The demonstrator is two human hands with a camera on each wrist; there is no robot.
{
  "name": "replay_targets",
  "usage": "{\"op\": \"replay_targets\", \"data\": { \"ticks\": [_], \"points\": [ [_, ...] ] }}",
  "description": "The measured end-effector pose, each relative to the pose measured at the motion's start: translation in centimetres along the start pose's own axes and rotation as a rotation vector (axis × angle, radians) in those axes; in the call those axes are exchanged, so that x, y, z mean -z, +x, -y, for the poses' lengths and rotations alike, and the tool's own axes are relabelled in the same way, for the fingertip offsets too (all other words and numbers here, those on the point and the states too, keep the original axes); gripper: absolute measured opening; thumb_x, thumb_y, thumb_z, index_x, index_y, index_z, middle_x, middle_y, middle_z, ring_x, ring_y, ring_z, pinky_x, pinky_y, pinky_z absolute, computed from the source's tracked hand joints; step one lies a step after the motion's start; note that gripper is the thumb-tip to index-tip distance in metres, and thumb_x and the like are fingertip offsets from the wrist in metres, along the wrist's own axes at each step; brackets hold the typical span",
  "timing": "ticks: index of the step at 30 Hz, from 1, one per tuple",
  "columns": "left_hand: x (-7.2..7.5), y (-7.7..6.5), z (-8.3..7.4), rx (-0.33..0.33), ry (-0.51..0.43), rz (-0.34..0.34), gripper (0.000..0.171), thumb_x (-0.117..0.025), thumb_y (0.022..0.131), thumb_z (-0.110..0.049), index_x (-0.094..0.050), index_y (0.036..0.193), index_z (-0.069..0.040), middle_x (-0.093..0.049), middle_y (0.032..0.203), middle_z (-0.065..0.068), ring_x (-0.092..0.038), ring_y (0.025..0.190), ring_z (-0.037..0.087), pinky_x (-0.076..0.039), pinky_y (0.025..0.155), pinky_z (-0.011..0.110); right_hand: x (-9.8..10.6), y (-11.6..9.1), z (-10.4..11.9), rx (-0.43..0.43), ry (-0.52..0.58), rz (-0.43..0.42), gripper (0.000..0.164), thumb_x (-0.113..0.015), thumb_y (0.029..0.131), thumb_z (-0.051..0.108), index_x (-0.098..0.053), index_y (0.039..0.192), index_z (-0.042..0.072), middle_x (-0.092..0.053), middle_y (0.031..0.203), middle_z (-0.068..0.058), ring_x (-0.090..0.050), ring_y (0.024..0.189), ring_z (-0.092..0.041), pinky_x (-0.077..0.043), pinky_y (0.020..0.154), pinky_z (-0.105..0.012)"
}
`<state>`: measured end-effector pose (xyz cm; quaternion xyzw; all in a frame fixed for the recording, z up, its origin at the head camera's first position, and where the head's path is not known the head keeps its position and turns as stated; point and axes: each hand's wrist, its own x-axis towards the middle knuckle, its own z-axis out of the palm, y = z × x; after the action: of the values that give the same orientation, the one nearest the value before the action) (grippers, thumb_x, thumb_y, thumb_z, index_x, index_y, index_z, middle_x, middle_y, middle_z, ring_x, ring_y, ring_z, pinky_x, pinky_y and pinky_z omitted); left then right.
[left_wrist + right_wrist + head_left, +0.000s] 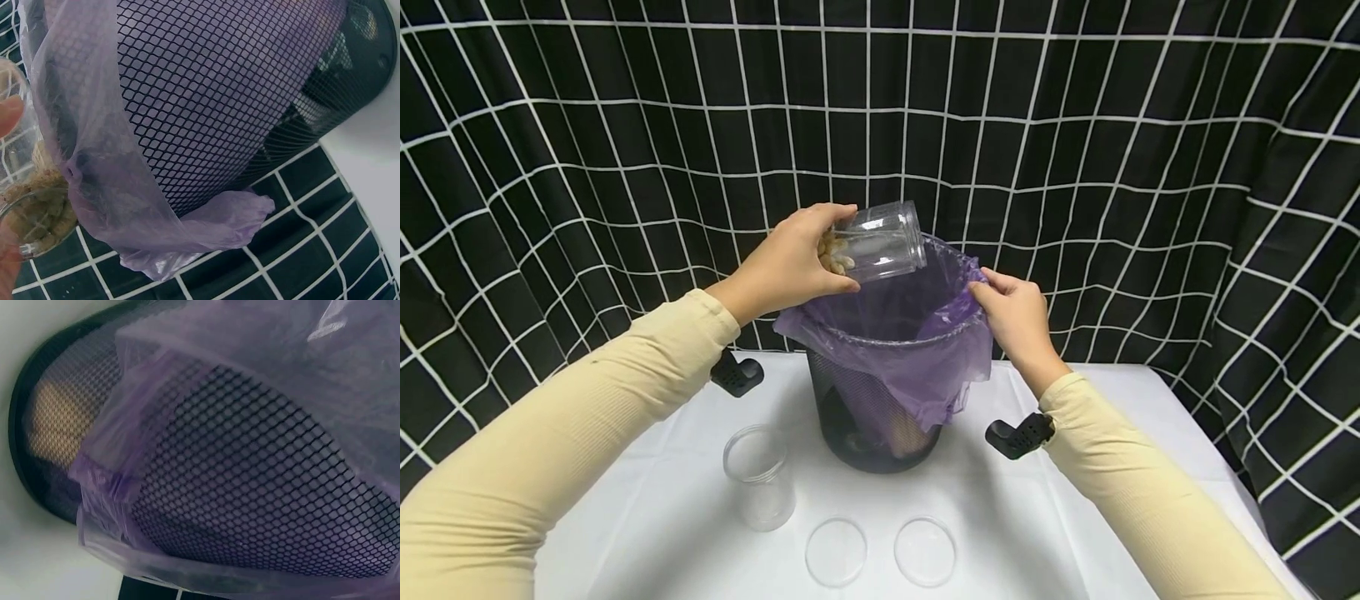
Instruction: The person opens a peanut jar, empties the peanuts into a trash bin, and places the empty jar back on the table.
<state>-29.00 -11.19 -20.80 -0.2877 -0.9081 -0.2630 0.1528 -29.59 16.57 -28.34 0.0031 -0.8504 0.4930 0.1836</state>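
Observation:
My left hand (797,260) grips a clear plastic jar (883,242), tipped on its side above the bin with its open mouth to the right. Light brown lumpy pieces (833,253) lie at the jar's bottom end, close to the palm; their kind is unclear. In the left wrist view, the jar (19,156) shows at the left edge. My right hand (1018,317) pinches a purple plastic bag (917,367) at the bin's right rim. That bag lines a black mesh bin (842,417) and hangs over its rim. The right wrist view shows the bag (350,381) over the mesh, without the hand.
An uncapped clear jar (763,492) stands on the white tablecloth (685,475), left of the bin. Two round clear lids (836,552) lie side by side near the front. Behind the table hangs a black curtain (887,150) with a white grid.

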Motion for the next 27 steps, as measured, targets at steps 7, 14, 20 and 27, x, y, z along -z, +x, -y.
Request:
{"op": "replay_targets", "data": {
  "ticks": [7,14,20,27],
  "points": [
    [-0.1,0.0,0.1,-0.052,0.074,0.033,0.083,-0.085,0.076,-0.021,-0.044,0.147,-0.005,-0.052,0.146,0.012,-0.044,0.137,0.03,-0.035,0.12,0.039,-0.1,-0.1,0.2,0.016,-0.02,-0.018,0.043,-0.054,0.094,0.02,-0.061,0.133,0.002,-0.067,0.123,-0.017,-0.064,0.115,-0.027,-0.053,0.096,-0.037],
    [0.0,-0.1,0.3,-0.041,0.1,0.037,0.082,-0.085,0.076,-0.02,-0.044,0.146,-0.005,-0.053,0.146,0.012,-0.045,0.137,0.029,-0.036,0.12,0.038,-0.2,-0.1,0.4,0.027,-0.042,-0.001,0.047,-0.051,0.092,0.018,-0.058,0.135,0.0,-0.065,0.125,-0.018,-0.062,0.118,-0.028,-0.051,0.102,-0.047],
    [0.9,0.0,0.0,-0.155,0.108,-0.145,0.079,-0.086,0.075,-0.016,-0.047,0.142,-0.001,-0.057,0.138,0.016,-0.051,0.128,0.031,-0.039,0.117,0.039,-0.3,-0.2,0.5,0.033,-0.07,0.0,0.047,-0.05,0.093,0.019,-0.058,0.136,0.001,-0.065,0.125,-0.018,-0.06,0.124,-0.031,-0.05,0.104,-0.049],
    [0.4,-0.5,0.6,-0.121,0.185,0.029,0.076,-0.084,0.076,-0.019,-0.049,0.142,-0.002,-0.055,0.143,0.014,-0.047,0.137,0.029,-0.036,0.12,0.039,-0.3,-0.1,0.5,0.039,-0.074,-0.003,0.047,-0.05,0.093,0.02,-0.059,0.135,0.002,-0.066,0.124,-0.017,-0.063,0.113,-0.03,-0.052,0.098,-0.048]
  ]
}}
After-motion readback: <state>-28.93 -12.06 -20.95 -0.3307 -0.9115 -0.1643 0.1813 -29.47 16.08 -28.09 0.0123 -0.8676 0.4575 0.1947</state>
